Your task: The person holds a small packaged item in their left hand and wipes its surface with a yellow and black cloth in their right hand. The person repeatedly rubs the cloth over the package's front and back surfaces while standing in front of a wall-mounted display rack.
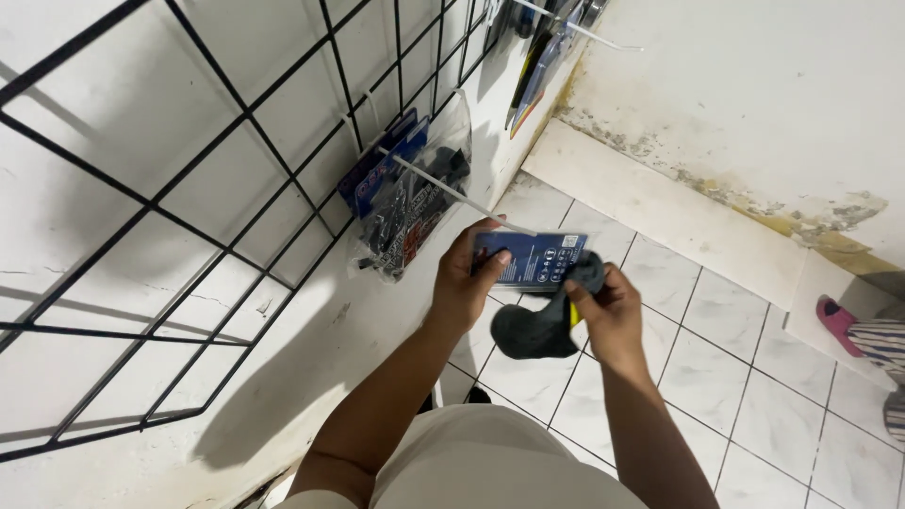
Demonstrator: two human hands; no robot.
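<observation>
Over on the wall, clear plastic bags (410,212) hang from a long metal hook (452,193) on the black wire grid (189,188), and each bag holds dark gloves behind a blue card top. That hook juts out from the grid toward the person, its tip ending just above the left hand (464,283), so it sits right in the path between the hands and the hanging bags. Farther along the wall more flat packets (537,57) dangle from another hook.

Now the hands. The left hand grips the left end of a blue card (533,259), thumb laid across its face, fingers behind. The right hand (608,306) pinches a dark grey glove (542,325) with a yellow edge, right where the glove meets the card. The card lies roughly level, its long side running left to right between the two hands. The glove droops from the right hand down and to the left, its loose end below the card, over the white tiled floor (735,358).

At the far right edge, a pink slipper (834,320) and a striped trouser leg (881,344) of someone else show.
</observation>
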